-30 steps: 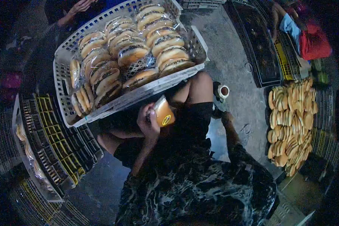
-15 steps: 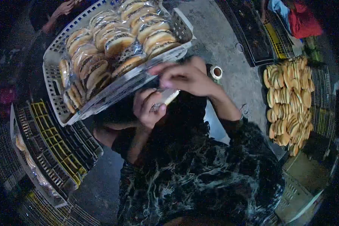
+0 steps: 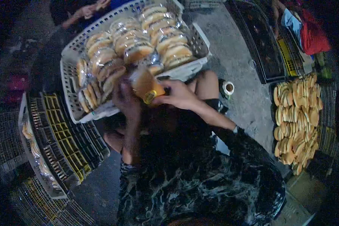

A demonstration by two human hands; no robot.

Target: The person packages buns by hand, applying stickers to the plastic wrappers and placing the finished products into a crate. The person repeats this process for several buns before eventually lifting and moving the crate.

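In front of my lap, at the crate's near edge, a wrapped bun (image 3: 144, 83) with a round yellow sticker (image 3: 150, 96) is lifted and blurred by motion. My right hand (image 3: 178, 94) grips its right side between thumb and fingers. My left hand (image 3: 125, 96) is at the bun's left, smeared by motion, so its fingers cannot be read. Just beyond, a white perforated plastic crate (image 3: 69, 81) holds rows of filled round buns (image 3: 138, 53) in clear wrap.
A roll of tape (image 3: 228, 88) rests on the floor to the right. Farther right are stacked unwrapped buns (image 3: 297, 116) and a black crate (image 3: 258, 41). Stacked black and yellow crates (image 3: 64, 132) stand at left. Another person's hand (image 3: 88, 11) shows beyond the white crate.
The bun has come up and left towards the crate, its stickered face now showing. My left hand has moved up and left. The view has shifted, so the crate appears farther right.
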